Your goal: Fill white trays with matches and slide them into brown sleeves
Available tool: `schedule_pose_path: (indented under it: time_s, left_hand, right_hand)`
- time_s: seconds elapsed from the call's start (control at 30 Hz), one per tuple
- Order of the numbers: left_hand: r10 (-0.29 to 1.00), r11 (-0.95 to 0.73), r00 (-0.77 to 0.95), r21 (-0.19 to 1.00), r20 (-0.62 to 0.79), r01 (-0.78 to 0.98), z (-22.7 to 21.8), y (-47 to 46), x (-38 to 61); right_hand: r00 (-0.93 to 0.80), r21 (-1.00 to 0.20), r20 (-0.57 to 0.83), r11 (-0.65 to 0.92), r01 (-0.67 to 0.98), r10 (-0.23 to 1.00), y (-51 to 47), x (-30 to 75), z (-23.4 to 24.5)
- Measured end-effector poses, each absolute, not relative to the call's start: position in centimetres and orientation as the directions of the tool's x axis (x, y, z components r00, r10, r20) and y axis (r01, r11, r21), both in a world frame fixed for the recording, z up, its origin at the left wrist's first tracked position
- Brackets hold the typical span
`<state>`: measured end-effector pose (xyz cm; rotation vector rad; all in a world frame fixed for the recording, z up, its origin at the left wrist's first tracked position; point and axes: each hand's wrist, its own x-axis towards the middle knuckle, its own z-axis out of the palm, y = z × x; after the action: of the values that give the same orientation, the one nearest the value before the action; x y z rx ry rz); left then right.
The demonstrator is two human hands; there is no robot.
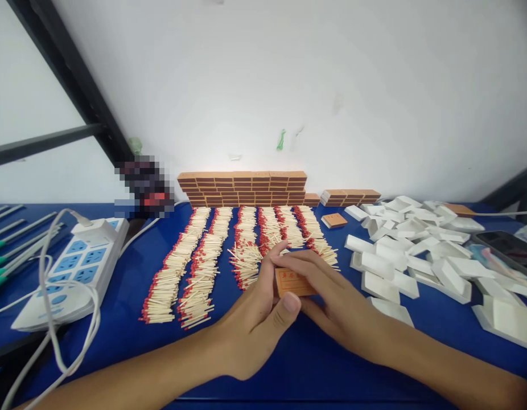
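An orange matchbox (292, 282) with red print on its face is held between my two hands, above the front middle of the blue table. My left hand (261, 316) grips it from the left, thumb at its lower front edge. From the right, my right hand (338, 293) closes on it, fingers over its top and far end. The fingertips of both hands meet above the box. Just beyond them lie rows of red-tipped matches (199, 267), the nearest partly hidden behind my hands.
Stacked matchboxes (246, 188) line the wall, with a shorter stack (351, 197) and one loose matchbox (334, 220) to their right. White inner trays (400, 250) are heaped on the right beside a phone (509, 250). A power strip (75, 273) with cables and green-handled tools (1, 262) occupy the left.
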<state>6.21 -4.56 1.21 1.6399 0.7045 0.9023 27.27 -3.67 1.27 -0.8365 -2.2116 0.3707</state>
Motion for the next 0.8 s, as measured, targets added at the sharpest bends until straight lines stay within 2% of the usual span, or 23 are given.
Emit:
schedule_pose_path:
  time_s: [0.07, 0.17, 0.27, 0.33, 0.4, 0.47, 0.63, 0.8]
  left_hand:
    - [0.802, -0.324, 0.549, 0.944, 0.236, 0.068, 1.1, -4.0, 6.1]
    - [0.818, -0.410, 0.509, 0.892, 0.267, 0.191, 1.3, -3.3, 5.8]
    - [0.773, -0.544, 0.541, 0.785, 0.331, 0.296, 1.4, -2.9, 5.5]
    - [0.711, -0.659, 0.592, 0.655, 0.380, 0.370, 1.3, -2.9, 5.6]
    - [0.594, -0.786, 0.677, 0.493, 0.435, 0.373, 0.9, -2.9, 5.6]
    - [0.532, -0.837, 0.724, 0.397, 0.439, 0.375, 0.5, -2.9, 5.7]
    - [0.502, -0.864, 0.698, 0.339, 0.511, 0.373, 0.5, -2.6, 5.6]
    - [0.484, -0.874, 0.706, 0.327, 0.517, 0.359, 1.1, -2.5, 5.5]
  right_hand:
    - [-0.441, -0.408, 0.614, 0.741, 0.533, 0.655, -2.0, 28.8, 1.9]
    - [-0.234, -0.345, 0.707, 0.615, 0.710, 0.667, 1.1, 32.0, 3.1]
    - [-0.083, -0.350, 0.738, 0.485, 0.801, 0.670, 3.9, 35.3, 3.9]
    - [-0.022, -0.384, 0.729, 0.435, 0.815, 0.684, 5.2, 36.8, 4.0]
    - [-0.003, -0.384, 0.746, 0.435, 0.814, 0.666, 5.9, 37.4, 3.7]
    - [-0.030, -0.358, 0.758, 0.454, 0.816, 0.652, 6.0, 37.2, 3.3]
    - [-0.178, -0.259, 0.746, 0.526, 0.810, 0.642, 5.1, 35.2, 2.5]
    - [-0.186, -0.267, 0.727, 0.521, 0.810, 0.661, 4.9, 34.8, 2.2]
